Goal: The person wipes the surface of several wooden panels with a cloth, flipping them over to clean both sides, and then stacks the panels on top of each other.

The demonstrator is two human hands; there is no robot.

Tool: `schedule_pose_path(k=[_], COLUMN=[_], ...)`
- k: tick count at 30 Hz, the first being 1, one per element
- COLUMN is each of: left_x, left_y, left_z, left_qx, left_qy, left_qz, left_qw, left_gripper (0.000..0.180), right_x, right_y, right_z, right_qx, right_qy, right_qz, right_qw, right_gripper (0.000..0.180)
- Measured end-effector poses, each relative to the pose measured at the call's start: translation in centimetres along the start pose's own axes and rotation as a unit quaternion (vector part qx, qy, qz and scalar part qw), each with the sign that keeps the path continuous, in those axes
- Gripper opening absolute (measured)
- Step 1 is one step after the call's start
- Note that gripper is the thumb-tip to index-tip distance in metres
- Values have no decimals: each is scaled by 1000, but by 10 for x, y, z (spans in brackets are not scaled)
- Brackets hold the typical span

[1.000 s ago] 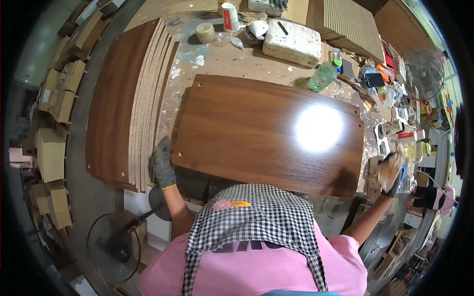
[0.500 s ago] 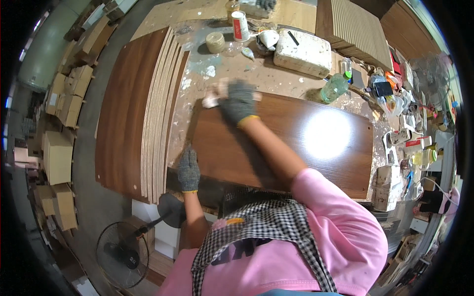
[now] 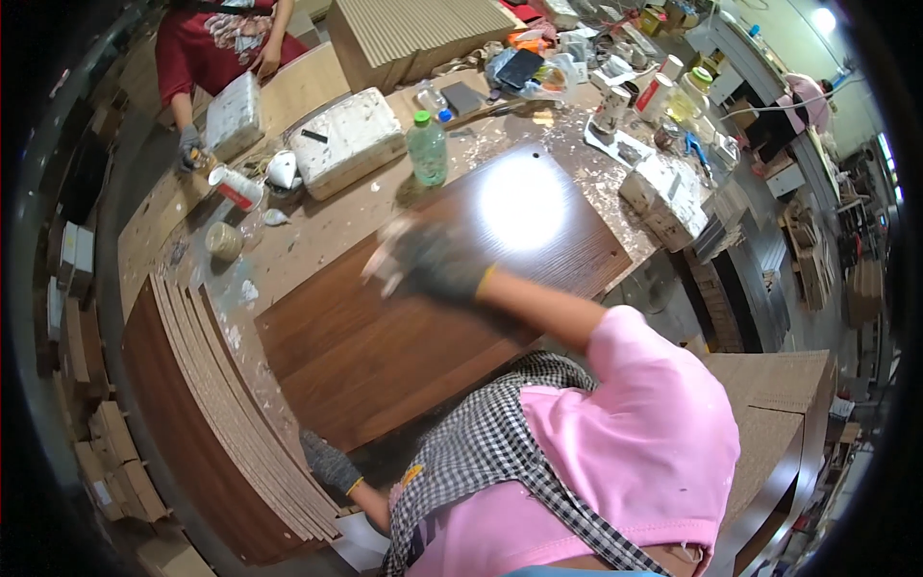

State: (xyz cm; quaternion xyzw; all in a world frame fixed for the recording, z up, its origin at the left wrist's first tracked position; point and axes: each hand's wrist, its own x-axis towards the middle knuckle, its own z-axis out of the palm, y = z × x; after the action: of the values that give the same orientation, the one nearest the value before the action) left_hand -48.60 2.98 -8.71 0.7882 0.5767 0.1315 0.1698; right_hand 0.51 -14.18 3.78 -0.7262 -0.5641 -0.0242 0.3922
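A dark brown wood-grain board lies flat on the worktable with a bright glare on its far part. My right hand, in a dark grey knit glove and blurred by motion, presses a pale cloth onto the middle of its surface. My left hand, gloved the same way, rests at the board's near left corner with its fingers stretched out. Just left of that hand, several brown boards stand in a leaning row with their raw edges showing.
Beyond the board stand a green-capped bottle, a paint-spattered white block, a white-and-red cup and a round jar. Clutter and a second spattered block lie at right. Across the table, a person in red has a gloved hand at a small bottle.
My view has swung to the right, bringing two other people into sight. My right hand has moved with the cloth from the board's far left edge to its middle.
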Motion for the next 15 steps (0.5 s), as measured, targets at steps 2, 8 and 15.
schedule_pose_path(k=[2, 8, 15], left_x=[1, 27, 48], left_y=[4, 62, 90], left_z=[-3, -33, -26], left_qx=[-76, -88, 51], left_qy=[1, -132, -31], left_qz=[-26, -71, 11], left_qw=[997, 985, 998], left_gripper=[47, 49, 44], right_x=[-36, -128, -92], right_y=[106, 175, -59], right_z=[-77, -260, -104], right_qx=[-185, -283, -105], right_qy=[101, 127, -179], right_qz=[103, 498, 114], right_qw=[972, 810, 972], right_gripper=[18, 41, 28])
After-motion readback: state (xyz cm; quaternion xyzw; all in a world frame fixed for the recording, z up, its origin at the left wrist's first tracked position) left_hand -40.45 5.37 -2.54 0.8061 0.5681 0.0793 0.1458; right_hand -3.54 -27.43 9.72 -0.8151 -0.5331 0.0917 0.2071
